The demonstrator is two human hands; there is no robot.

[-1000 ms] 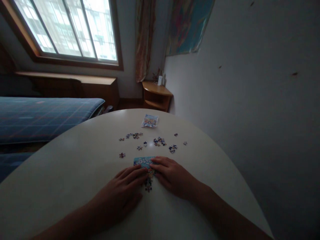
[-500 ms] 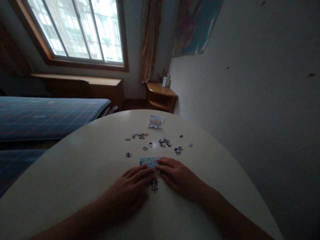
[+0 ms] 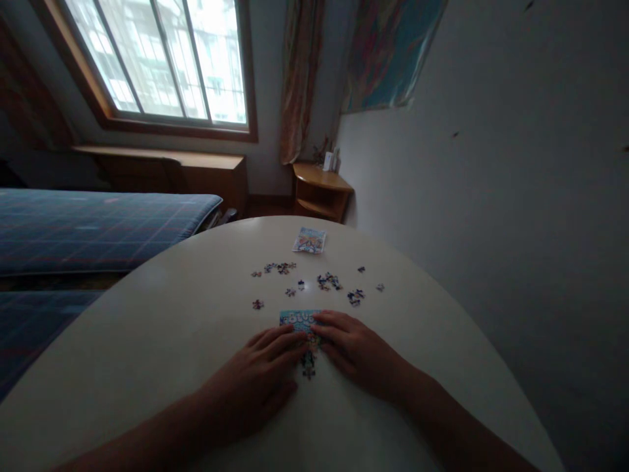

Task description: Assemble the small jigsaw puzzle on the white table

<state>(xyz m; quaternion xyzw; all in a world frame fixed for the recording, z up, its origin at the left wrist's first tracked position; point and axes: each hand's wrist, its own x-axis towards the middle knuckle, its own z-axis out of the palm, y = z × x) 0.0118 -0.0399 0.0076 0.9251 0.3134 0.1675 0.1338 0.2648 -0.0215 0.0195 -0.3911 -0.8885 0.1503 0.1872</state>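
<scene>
A partly joined jigsaw puzzle [image 3: 297, 317] lies flat on the white table, with a blue top edge and pale lettering. My left hand [image 3: 265, 367] rests over its left side, fingers stretched out and touching it. From the other side my right hand [image 3: 351, 344] lays its extended fingers on the right part. Between the hands a narrow strip of joined pieces [image 3: 308, 367] sticks out toward me. Both hands cover much of the picture. Beyond them lie several loose puzzle pieces, among them a cluster [image 3: 329, 282] and a single piece [image 3: 258, 305].
A small picture packet [image 3: 309, 240] lies near the far edge of the round white table [image 3: 187, 314]. Past it stand a wooden corner shelf [image 3: 322, 180] and a bed with a plaid mattress [image 3: 108, 229]. The wall [image 3: 491, 196] runs along the right.
The whole view has shifted slightly, so everything appears a little further right. Both hands stay on the puzzle in nearly the same pose.
</scene>
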